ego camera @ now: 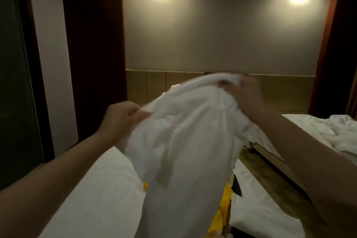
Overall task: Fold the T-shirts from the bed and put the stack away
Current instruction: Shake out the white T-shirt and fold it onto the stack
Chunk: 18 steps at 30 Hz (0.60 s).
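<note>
Bare forearms are being held out from the lower corners of the view. Between them a white T-shirt [183, 141] is being held up in the air above the bed [87, 199], clear of the sheet. One fold of its upper edge is being pinched in the grip of the left hand [120, 119], with the fingers curled tight on the cloth. A second bunch, higher and farther off, is being clutched in the grip of the right hand [245, 92].

The shirt's lower end is being cut off by the bottom edge of the view, and its neck and sleeves are being lost in blur and folds. A yellow garment [226, 205] on the bed is being mostly hidden behind the shirt, with only narrow strips showing.

The shirt's cloth is thin and matte and is hanging in a long, softly creased drape. Smooth white sheeting is being shown on the bed. Rumpled white bedding is being shown on a second bed [328, 131] at the right, across a strip of wooden floor [270, 170].
</note>
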Available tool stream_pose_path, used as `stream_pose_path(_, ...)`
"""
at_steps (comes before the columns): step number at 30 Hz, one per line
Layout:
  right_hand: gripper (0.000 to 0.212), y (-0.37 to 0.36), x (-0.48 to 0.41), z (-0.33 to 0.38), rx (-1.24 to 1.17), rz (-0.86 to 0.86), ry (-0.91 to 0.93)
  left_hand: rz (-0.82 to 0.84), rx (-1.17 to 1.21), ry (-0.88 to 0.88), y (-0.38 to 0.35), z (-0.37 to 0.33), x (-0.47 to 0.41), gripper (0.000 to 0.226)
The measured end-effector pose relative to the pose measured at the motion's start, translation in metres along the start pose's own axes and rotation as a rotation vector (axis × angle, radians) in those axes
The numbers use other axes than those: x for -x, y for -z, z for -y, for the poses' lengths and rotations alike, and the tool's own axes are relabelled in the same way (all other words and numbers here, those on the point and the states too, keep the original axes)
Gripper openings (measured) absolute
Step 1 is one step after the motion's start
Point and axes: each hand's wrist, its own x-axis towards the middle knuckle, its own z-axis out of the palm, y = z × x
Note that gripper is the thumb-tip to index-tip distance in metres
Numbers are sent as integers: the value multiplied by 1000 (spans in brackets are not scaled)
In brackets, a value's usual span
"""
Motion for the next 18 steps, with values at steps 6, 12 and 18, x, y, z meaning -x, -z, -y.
stream_pose_path(6, 28, 5, -7, 16, 245, 49, 136, -149, -59, -21, 21, 14, -8, 18)
stream_pose_path(12, 31, -13, -5, 6, 631, 396, 254, 329, -326, -161, 9, 30, 2, 40)
stream_pose_path(18, 19, 2, -19, 24, 245, 307, 74, 83, -46, 68, 20, 17, -19, 17)
